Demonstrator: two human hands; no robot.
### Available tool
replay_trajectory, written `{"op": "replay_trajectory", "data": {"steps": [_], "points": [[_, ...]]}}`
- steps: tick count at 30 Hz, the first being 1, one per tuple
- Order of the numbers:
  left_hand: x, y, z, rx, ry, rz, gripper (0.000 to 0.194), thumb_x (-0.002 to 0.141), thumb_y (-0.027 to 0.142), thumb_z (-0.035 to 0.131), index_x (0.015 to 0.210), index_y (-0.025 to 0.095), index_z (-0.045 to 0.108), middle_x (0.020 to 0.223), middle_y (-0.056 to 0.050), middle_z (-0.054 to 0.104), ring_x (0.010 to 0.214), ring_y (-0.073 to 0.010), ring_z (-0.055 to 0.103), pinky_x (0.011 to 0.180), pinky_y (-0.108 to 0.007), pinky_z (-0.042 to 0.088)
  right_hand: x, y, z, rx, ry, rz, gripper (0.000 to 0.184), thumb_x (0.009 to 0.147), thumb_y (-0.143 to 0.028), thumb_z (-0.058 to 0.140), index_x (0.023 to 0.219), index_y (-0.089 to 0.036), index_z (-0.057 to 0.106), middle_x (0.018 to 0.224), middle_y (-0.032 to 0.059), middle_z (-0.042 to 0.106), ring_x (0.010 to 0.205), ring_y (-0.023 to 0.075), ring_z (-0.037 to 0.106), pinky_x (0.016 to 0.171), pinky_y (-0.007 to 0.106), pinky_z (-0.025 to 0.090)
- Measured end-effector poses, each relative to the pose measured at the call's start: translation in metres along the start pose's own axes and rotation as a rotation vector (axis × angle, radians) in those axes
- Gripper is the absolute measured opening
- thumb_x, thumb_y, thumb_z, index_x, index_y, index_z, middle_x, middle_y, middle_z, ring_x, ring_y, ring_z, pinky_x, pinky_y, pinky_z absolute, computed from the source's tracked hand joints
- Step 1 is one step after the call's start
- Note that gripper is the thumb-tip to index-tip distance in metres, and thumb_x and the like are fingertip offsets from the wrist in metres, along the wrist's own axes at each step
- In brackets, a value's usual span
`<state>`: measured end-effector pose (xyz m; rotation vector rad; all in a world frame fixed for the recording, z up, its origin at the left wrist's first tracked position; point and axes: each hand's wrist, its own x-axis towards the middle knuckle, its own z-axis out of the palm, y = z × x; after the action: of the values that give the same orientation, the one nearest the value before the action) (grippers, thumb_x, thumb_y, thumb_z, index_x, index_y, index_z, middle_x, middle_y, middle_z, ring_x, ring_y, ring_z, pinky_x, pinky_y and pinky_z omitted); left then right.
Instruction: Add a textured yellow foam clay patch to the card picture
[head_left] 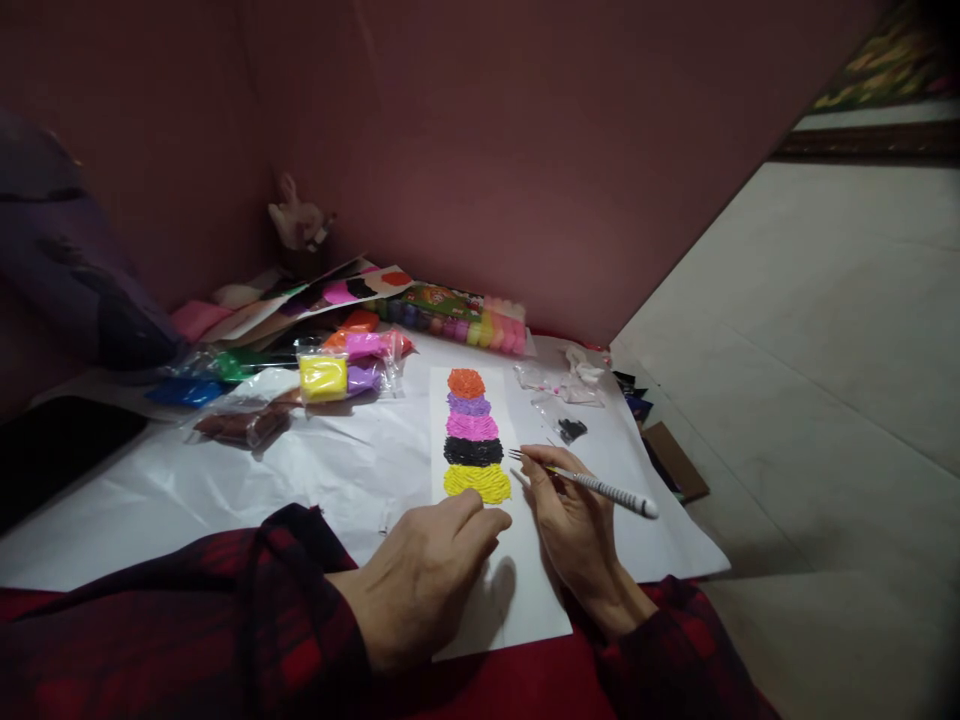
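Observation:
A white paper strip (pixel 517 590) lies in front of me with a column of textured clay patches: orange (pixel 466 382), purple, pink, black and yellow (pixel 477 483). My left hand (pixel 424 580) rests on the strip's lower left, fingers curled and pressed down just below the yellow patch. My right hand (pixel 574 520) holds a white striped stick tool (pixel 600 487) like a pen. Its small forked tip sits just right of the black patch.
Bags of coloured clay (pixel 324 376) lie at the back left. A box of clay tubs (pixel 457 315) stands by the wall. Small plastic bags (pixel 559 405) lie right of the strip. A large white sheet (pixel 300 480) covers the surface. A dark phone (pixel 52 450) lies at far left.

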<state>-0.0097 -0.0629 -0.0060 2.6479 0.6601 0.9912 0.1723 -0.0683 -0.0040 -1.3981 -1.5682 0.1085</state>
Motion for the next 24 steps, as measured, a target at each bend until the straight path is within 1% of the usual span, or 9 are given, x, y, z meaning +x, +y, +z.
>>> {"op": "replay_trajectory", "data": {"steps": [4, 7, 9, 12, 15, 17, 19, 22, 24], "points": [[-0.003, -0.003, 0.002, -0.041, -0.059, 0.024, 0.025, 0.083, 0.004, 0.037, 0.102, 0.013, 0.051, 0.079, -0.006, 0.06, 0.064, -0.0172, 0.057, 0.053, -0.027, 0.045, 0.007, 0.012, -0.004, -0.08, -0.067, -0.117, 0.014, 0.088, -0.013, 0.052, 0.092, -0.018, 0.065, 0.083, 0.0055, 0.067, 0.074, 0.0178, 0.064, 0.067, 0.031, 0.053], [-0.004, -0.004, 0.003, -0.017, -0.092, 0.077, 0.024, 0.082, 0.003, 0.04, 0.1, 0.014, 0.052, 0.075, -0.004, 0.062, 0.06, -0.0163, 0.058, 0.05, -0.026, 0.043, 0.014, 0.025, -0.007, -0.16, -0.117, -0.298, 0.016, 0.089, -0.012, 0.05, 0.093, -0.017, 0.064, 0.08, 0.006, 0.066, 0.075, 0.0187, 0.064, 0.068, 0.032, 0.052], [-0.004, -0.004, 0.003, -0.009, -0.105, 0.089, 0.019, 0.084, 0.005, 0.041, 0.096, 0.014, 0.053, 0.071, -0.003, 0.063, 0.056, -0.0157, 0.058, 0.048, -0.026, 0.041, 0.02, 0.031, -0.007, -0.248, -0.233, -0.355, 0.017, 0.091, -0.012, 0.047, 0.093, -0.016, 0.063, 0.082, 0.0075, 0.065, 0.076, 0.0195, 0.062, 0.069, 0.033, 0.052], [-0.002, -0.005, 0.003, -0.027, -0.058, 0.104, 0.012, 0.091, 0.013, 0.043, 0.087, 0.015, 0.054, 0.065, 0.0, 0.062, 0.052, -0.0142, 0.058, 0.045, -0.025, 0.039, 0.03, 0.03, -0.007, -0.445, -0.434, -0.402, 0.02, 0.091, -0.007, 0.044, 0.086, -0.015, 0.062, 0.082, 0.0089, 0.063, 0.077, 0.0213, 0.058, 0.067, 0.033, 0.049], [-0.002, -0.005, 0.004, -0.048, 0.027, 0.12, 0.02, 0.094, 0.02, 0.045, 0.076, 0.016, 0.054, 0.061, 0.001, 0.06, 0.05, -0.0118, 0.055, 0.044, -0.023, 0.037, 0.037, 0.024, -0.005, -0.663, -0.535, -0.457, 0.024, 0.09, -0.003, 0.042, 0.08, -0.014, 0.061, 0.08, 0.0099, 0.061, 0.075, 0.0225, 0.055, 0.063, 0.032, 0.047], [-0.002, -0.006, 0.004, -0.048, 0.059, 0.102, 0.02, 0.094, 0.019, 0.045, 0.077, 0.016, 0.056, 0.062, 0.0, 0.058, 0.05, -0.0122, 0.054, 0.044, -0.023, 0.038, 0.039, 0.023, -0.003, -0.763, -0.543, -0.475, 0.025, 0.089, -0.001, 0.041, 0.08, -0.013, 0.061, 0.081, 0.0107, 0.061, 0.075, 0.0231, 0.055, 0.063, 0.033, 0.047], [-0.003, -0.007, 0.004, -0.055, 0.059, 0.078, 0.017, 0.092, 0.013, 0.042, 0.087, 0.015, 0.058, 0.067, -0.003, 0.059, 0.054, -0.0146, 0.055, 0.046, -0.024, 0.041, 0.039, 0.024, -0.002, -0.802, -0.534, -0.478, 0.024, 0.089, -0.001, 0.041, 0.09, -0.011, 0.063, 0.084, 0.0121, 0.062, 0.077, 0.0239, 0.055, 0.064, 0.034, 0.048], [-0.005, -0.009, 0.004, -0.112, 0.044, 0.085, 0.027, 0.086, 0.005, 0.037, 0.104, 0.013, 0.056, 0.075, -0.006, 0.062, 0.062, -0.017, 0.058, 0.05, -0.027, 0.047, 0.037, 0.03, -0.003, -0.746, -0.49, -0.475, 0.029, 0.091, -0.005, 0.041, 0.113, -0.009, 0.06, 0.09, 0.0136, 0.065, 0.081, 0.0246, 0.058, 0.065, 0.034, 0.05], [-0.006, -0.009, 0.005, -0.151, 0.071, 0.094, 0.028, 0.087, 0.006, 0.038, 0.109, 0.012, 0.054, 0.076, -0.006, 0.064, 0.064, -0.0167, 0.06, 0.053, -0.027, 0.049, 0.037, 0.036, -0.006, -0.651, -0.41, -0.45, 0.034, 0.091, -0.008, 0.042, 0.122, -0.011, 0.057, 0.093, 0.0136, 0.067, 0.085, 0.0246, 0.06, 0.068, 0.035, 0.051]]}}
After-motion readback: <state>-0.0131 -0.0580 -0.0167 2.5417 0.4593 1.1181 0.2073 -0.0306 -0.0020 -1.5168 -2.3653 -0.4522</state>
